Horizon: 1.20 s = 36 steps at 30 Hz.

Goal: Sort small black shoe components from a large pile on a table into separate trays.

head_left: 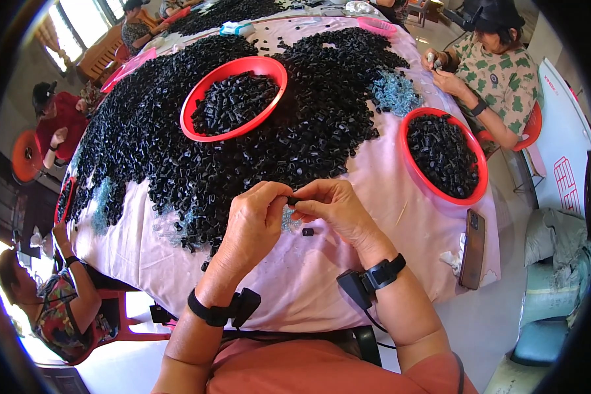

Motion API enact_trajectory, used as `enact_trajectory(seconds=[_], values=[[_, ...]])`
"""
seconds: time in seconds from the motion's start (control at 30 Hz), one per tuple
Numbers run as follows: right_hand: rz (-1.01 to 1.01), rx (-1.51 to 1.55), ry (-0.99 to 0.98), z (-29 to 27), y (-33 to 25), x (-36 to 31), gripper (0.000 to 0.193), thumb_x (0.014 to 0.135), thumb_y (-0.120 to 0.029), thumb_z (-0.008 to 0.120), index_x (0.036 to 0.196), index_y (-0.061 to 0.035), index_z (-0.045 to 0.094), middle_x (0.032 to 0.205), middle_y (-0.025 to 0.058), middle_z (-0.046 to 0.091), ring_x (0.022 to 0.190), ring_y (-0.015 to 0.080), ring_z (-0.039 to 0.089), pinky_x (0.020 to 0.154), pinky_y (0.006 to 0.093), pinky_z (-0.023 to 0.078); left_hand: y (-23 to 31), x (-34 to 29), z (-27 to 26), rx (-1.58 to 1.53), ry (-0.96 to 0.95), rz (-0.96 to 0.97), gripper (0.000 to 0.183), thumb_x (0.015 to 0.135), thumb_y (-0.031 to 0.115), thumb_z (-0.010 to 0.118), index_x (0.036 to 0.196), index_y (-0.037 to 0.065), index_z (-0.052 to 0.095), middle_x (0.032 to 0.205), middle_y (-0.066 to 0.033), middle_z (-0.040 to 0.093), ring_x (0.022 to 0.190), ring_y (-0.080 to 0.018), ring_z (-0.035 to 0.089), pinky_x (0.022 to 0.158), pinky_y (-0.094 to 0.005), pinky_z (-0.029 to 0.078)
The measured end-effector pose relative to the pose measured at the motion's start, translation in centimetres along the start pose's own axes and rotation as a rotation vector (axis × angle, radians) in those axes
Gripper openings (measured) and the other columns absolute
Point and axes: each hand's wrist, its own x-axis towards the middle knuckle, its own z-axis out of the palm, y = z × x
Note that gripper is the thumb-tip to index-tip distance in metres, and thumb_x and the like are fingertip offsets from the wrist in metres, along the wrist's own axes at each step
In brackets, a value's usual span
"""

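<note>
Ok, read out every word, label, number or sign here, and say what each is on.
White panel, right: small red lettering above, a boxy red sign below; I don't copy printed wording.
Green sacks: any print is too blurred to read.
Phone: none I can make out.
Small black parts: any marks are too small to tell.

Informal workshop, people (499, 82) around cloth-covered table (374, 197), heaped black parts (243, 164)
</note>
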Motion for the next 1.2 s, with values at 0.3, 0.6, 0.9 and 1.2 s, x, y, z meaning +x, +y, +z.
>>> enact_trajectory(seconds=[0.3,0.6,0.9,1.2], values=[[0.019,0.015,0.036,0.4,0.0,-0.1,0.011,0.087,-0.006,0.073,0.097,-0.002,0.071,0.085,0.0085,0.073,0.078,0.0165,0.073,0.065,0.0245,0.056,-0.1,-0.4,0.8,0.026,0.116,0.009,0.013,0.086,-0.004,0.063,0.097,-0.001,0.067,0.083,-0.0145,0.07,0.075,-0.0267,0.071,0.068,-0.0326,0.055],[0.071,-0.025,0.037,0.5,-0.1,-0.1,0.015,0.09,-0.013,0.072,0.101,-0.0026,0.072,0.087,0.0063,0.074,0.078,0.0128,0.072,0.065,0.0231,0.055,-0.3,-0.3,1.2,0.049,0.121,0.098,0.009,0.086,-0.004,0.064,0.093,-0.001,0.067,0.085,-0.0155,0.069,0.076,-0.0289,0.071,0.065,-0.032,0.054],[0.011,-0.033,0.092,0.5,0.7,0.1,0.014,0.092,-0.013,0.07,0.1,-0.0027,0.072,0.086,0.005,0.073,0.074,0.0099,0.069,0.064,0.0222,0.054,-0.1,-0.4,1.8,0.146,0.134,0.177,0.025,0.08,-0.004,0.068,0.105,-0.001,0.068,0.095,-0.0175,0.07,0.086,-0.0333,0.07,0.075,-0.0368,0.056],[0.002,-0.066,0.102,0.6,0.5,0.0,0.015,0.091,-0.014,0.07,0.1,-0.0018,0.073,0.084,0.0029,0.071,0.067,0.0068,0.063,0.058,0.0205,0.053,0.1,-0.7,2.3,0.176,0.118,0.218,0.034,0.074,-0.002,0.071,0.108,-0.002,0.066,0.101,-0.0167,0.069,0.09,-0.0349,0.067,0.079,-0.0404,0.055]])
